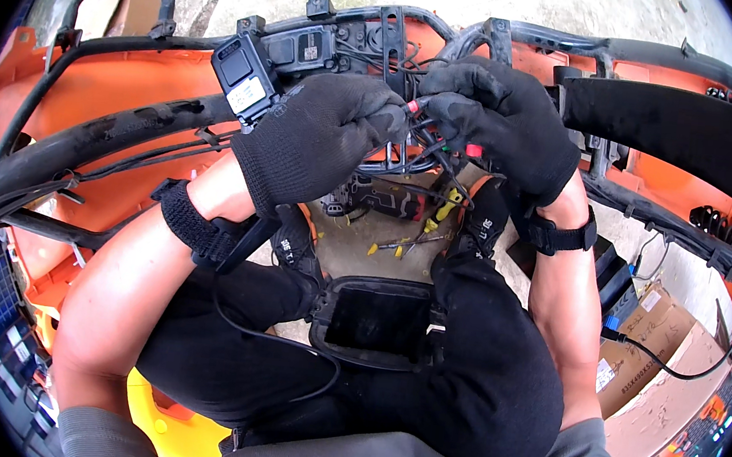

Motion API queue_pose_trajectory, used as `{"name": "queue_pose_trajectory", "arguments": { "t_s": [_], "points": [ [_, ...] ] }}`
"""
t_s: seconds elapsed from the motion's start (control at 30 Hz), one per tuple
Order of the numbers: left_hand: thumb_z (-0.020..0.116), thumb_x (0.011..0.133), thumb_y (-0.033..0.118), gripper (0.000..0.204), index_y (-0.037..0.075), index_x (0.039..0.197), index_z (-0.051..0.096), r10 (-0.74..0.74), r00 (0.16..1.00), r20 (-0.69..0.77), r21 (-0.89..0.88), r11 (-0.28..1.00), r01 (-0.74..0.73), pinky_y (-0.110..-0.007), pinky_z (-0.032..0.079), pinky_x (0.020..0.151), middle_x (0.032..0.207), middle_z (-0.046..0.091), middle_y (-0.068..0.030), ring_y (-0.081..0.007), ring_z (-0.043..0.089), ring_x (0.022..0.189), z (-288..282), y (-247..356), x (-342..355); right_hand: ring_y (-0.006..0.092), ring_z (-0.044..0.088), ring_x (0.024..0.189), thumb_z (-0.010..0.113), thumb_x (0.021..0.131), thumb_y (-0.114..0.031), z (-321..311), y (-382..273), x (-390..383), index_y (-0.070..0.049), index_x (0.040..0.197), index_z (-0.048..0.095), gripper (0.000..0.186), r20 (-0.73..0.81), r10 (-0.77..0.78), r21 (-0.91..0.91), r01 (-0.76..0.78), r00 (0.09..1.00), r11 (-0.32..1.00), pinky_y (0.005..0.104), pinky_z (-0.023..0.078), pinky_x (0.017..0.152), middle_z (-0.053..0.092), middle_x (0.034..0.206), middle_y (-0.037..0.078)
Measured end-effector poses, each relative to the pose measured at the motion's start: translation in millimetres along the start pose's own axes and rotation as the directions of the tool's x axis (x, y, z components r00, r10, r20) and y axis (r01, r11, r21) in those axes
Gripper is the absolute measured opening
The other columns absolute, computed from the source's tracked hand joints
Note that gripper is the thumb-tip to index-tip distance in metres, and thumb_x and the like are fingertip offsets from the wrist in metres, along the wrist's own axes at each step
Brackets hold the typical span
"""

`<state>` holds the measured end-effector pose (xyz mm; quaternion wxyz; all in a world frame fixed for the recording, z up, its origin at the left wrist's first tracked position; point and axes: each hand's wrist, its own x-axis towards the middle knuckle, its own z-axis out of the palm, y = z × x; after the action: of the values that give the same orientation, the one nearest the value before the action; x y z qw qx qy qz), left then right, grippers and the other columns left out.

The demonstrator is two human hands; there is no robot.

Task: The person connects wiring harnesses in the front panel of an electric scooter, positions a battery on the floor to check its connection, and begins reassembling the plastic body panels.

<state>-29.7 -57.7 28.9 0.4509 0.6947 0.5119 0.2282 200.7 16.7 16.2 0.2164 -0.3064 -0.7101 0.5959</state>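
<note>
Concrete floor, pale and rough, lies under a large orange moulded plastic body panel (131, 88) that arcs across the far side of the view, black tubing along its upper rim.

Right hand (507, 118), black knit glove: fingers curled closed, pinching a small red-tipped wire connector (414, 105) at the thumb side. A second red tip (474, 151) shows just below the palm. Black watch strap on the wrist.

Left hand (322, 139), same glove: closed around the bundle of thin black wires (419, 145), knuckles touching the right hand's fingertips. Black wrist strap with a cable trailing down to the lap.

Connector and bundle sit at the middle of the panel's upper rim. Just left of the left hand, a black rectangular control module with a white label (246, 82), clipped to the rim.

Step in hand, by my reading: sorting or mating a wire end in the harness. Next move likely calls for a steady pinch and fine alignment, left hand holding the bundle firm.

Below, on the floor between the knees: yellow-handled screwdrivers (400, 245). Cardboard box (639, 346) at right.
</note>
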Motion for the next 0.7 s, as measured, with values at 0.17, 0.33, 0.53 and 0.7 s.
{"name": "queue_pose_trajectory", "arguments": {
  "t_s": [0.17, 0.33, 0.53, 0.7],
  "points": [
    [0.054, 0.099, 0.020, 0.023, 0.000, 0.095, 0.065, 0.044, 0.999, -0.031, 0.004, 0.999, -0.044, -0.034, 0.046, 0.074, 0.082, 0.060, -0.0117, -0.0204, 0.056, 0.076, 2.0, -1.7, -1.4, 0.0102, 0.063, 0.076, 0.065, 0.094, -0.013, 3.1, 4.0, 1.6, -0.002, 0.108, 0.069, 0.018, -0.009, -0.049, -0.032, 0.049, 0.999, 0.998, 0.0271, 0.052, 0.069, 0.069, 0.087, 0.005],
    [0.053, 0.098, 0.016, 0.021, -0.001, 0.090, 0.062, 0.085, 0.994, -0.069, 0.031, 0.996, -0.083, -0.035, 0.044, 0.070, 0.078, 0.056, -0.0112, -0.0205, 0.051, 0.071, 3.7, -1.1, -2.5, 0.0106, 0.063, 0.074, 0.065, 0.093, -0.011, 7.6, 0.6, -1.0, -0.001, 0.108, 0.068, 0.018, -0.026, -0.087, -0.091, 0.084, 0.996, 0.992, 0.0274, 0.052, 0.069, 0.068, 0.085, 0.005],
    [0.053, 0.096, 0.012, 0.017, -0.002, 0.089, 0.061, 0.043, 0.997, -0.056, 0.021, 0.999, -0.042, -0.035, 0.044, 0.069, 0.076, 0.054, -0.0118, -0.0224, 0.050, 0.070, 1.3, 4.1, -2.6, 0.0103, 0.061, 0.075, 0.063, 0.092, -0.007, 11.8, -5.1, -3.4, 0.001, 0.107, 0.067, 0.018, -0.050, -0.014, -0.009, 0.013, 0.999, 1.000, 0.0276, 0.052, 0.069, 0.067, 0.085, 0.006],
    [0.055, 0.095, 0.012, 0.017, -0.002, 0.088, 0.061, 0.088, 0.995, -0.045, 0.056, 0.995, -0.086, -0.036, 0.044, 0.069, 0.075, 0.054, -0.0137, -0.0247, 0.050, 0.070, -2.0, 4.6, -3.4, 0.0105, 0.061, 0.075, 0.063, 0.092, -0.008, 13.7, -3.8, -3.8, 0.002, 0.106, 0.067, 0.018, -0.049, -0.026, -0.049, 0.024, 0.998, 0.999, 0.0277, 0.051, 0.068, 0.066, 0.083, 0.006]
  ]
}}
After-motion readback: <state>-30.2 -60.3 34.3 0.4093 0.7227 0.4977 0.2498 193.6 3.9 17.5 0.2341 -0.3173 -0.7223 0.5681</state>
